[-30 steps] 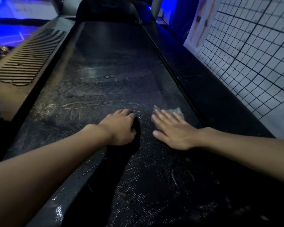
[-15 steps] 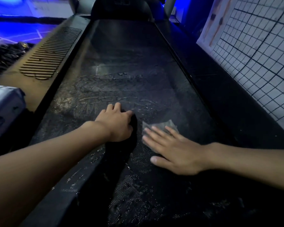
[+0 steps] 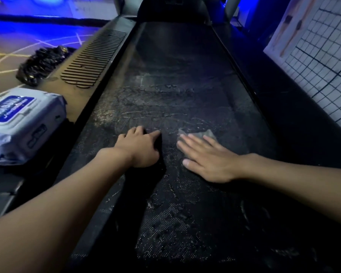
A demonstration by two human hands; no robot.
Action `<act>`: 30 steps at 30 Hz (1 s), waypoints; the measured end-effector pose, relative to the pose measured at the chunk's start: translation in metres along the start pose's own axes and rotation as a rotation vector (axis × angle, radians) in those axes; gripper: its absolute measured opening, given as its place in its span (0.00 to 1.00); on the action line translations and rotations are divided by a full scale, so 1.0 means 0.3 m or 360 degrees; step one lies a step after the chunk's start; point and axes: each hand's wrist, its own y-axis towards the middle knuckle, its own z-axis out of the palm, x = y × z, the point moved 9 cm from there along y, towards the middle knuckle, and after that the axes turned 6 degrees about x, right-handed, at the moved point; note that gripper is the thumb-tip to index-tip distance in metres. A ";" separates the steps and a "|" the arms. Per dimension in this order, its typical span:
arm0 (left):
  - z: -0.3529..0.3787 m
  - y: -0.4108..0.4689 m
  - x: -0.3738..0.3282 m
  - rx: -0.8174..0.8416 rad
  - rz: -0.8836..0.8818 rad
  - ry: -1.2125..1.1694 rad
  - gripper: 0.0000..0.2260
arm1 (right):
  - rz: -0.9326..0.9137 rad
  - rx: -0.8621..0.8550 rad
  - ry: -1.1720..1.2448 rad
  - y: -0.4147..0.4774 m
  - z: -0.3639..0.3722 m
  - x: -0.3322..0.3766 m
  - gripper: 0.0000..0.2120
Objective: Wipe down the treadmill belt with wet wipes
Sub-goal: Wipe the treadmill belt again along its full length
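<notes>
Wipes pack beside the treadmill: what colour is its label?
Blue with white lettering, on the pale wipes pack; head view.

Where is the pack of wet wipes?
The pack of wet wipes is at the left edge of the head view, off the belt. It lies beside the treadmill's left side rail, nearer the camera than the crumpled black bag.

Wet wipes pack [image 3: 22, 123], at the left: blue label [image 3: 10, 108] on top. It carries white lettering, one large line over a smaller one, seen upside down and blurred. No word can be read. Wall poster [image 3: 289, 22], far right: print too small to tell.
</notes>
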 end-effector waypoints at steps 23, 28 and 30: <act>-0.032 -0.064 0.310 0.0079 -0.0174 0.0034 0.25 | -0.0203 -0.0051 -0.0084 0.138 -0.064 0.232 0.32; -0.043 -0.081 0.289 0.0115 -0.0065 0.0018 0.25 | -0.0453 0.0075 -0.0200 0.056 0.001 0.406 0.33; -0.041 -0.085 0.291 0.0114 -0.0028 -0.0009 0.25 | -0.0496 0.0018 -0.0069 0.057 -0.033 0.411 0.31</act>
